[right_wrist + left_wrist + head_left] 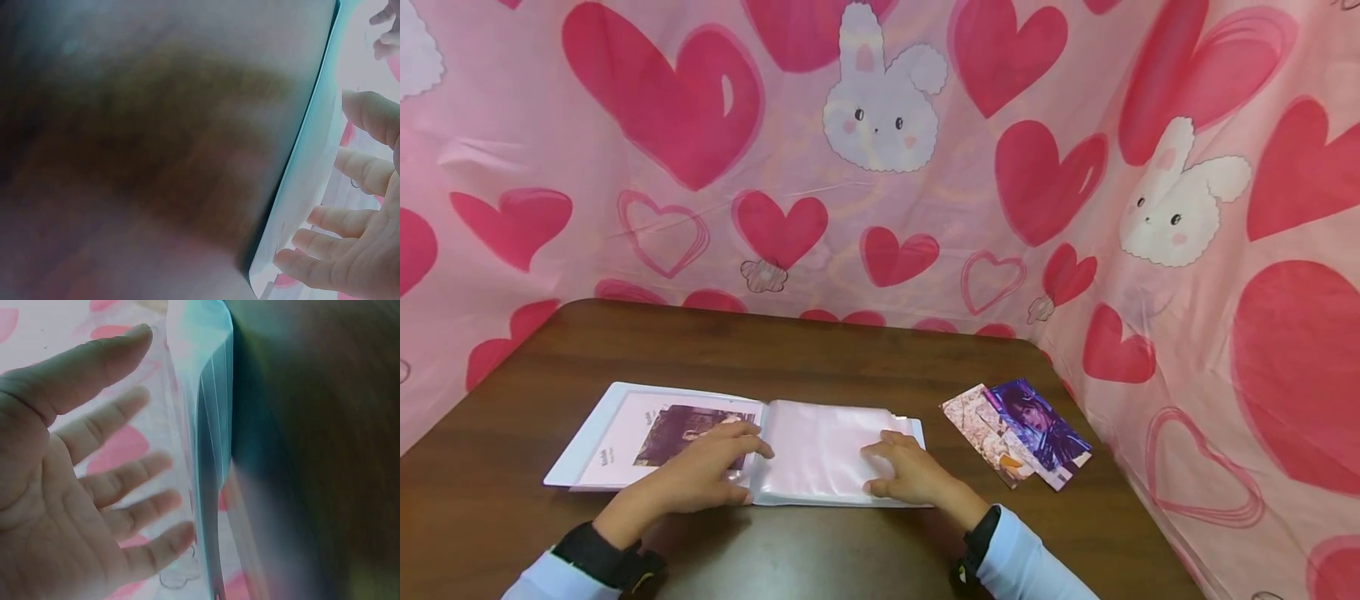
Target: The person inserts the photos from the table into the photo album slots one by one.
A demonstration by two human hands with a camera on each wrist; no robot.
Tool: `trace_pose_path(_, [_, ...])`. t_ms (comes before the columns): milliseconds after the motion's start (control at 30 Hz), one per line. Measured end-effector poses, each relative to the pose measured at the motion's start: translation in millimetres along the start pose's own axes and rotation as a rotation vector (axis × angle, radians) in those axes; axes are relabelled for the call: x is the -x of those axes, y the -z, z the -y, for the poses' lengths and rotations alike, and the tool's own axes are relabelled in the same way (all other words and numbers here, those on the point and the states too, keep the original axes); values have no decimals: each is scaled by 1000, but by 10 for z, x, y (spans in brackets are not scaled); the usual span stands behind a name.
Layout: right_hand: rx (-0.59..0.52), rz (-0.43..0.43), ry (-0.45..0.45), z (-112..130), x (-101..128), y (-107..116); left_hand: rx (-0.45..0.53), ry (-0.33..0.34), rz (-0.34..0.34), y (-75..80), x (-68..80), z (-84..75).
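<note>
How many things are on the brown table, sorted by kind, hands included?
Photo album, open, clear sleeves: 1
Photo in the album's left page: 1
Loose photo cards, overlapping pile to the album's right: at least 3, exact number hard to tell
Hands on the album: 2, left hand, right hand
Total: at least 7

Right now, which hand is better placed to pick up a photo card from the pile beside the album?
Probably the right hand: it rests on the album's right page, on the side nearest the photo cards. The left hand lies on the left page, farther away.
</note>
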State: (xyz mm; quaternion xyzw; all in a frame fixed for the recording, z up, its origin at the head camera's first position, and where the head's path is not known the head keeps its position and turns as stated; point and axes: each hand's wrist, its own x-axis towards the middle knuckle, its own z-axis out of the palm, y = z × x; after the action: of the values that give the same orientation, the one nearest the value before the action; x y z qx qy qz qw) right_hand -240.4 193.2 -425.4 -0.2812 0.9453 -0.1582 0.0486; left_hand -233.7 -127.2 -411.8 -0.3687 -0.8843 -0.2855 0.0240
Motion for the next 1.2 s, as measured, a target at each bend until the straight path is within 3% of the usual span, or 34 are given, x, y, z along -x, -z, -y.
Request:
trace_pose_path(133, [11,8,-6,3,4,-1,8,-47,58,-69,-59,-43])
trace_pose_path(267, [2,12,-8,13,9,5,-12,-46,90,-125,-80,-65])
trace_pose_path(500, [28,-2,1,4,3,-3,-58,-48,77,-175,-86,-63])
trace_pose_path(700, [-55,-75,-82,-97,15,103,-83,-52,79,-184,-96,-66])
trace_pose_path(933, [-86,-263,-189,-485,163,336,-81,-62,73,-193,-90,-46])
trace_pose_path(1100, [-85,-392,-334,-913,328,506,-83,-70,68,-203,-91,-31])
trace_pose_path(1200, [-80,-419,-423,-1162,453,622,-86,-75,69,-206,-98,-22])
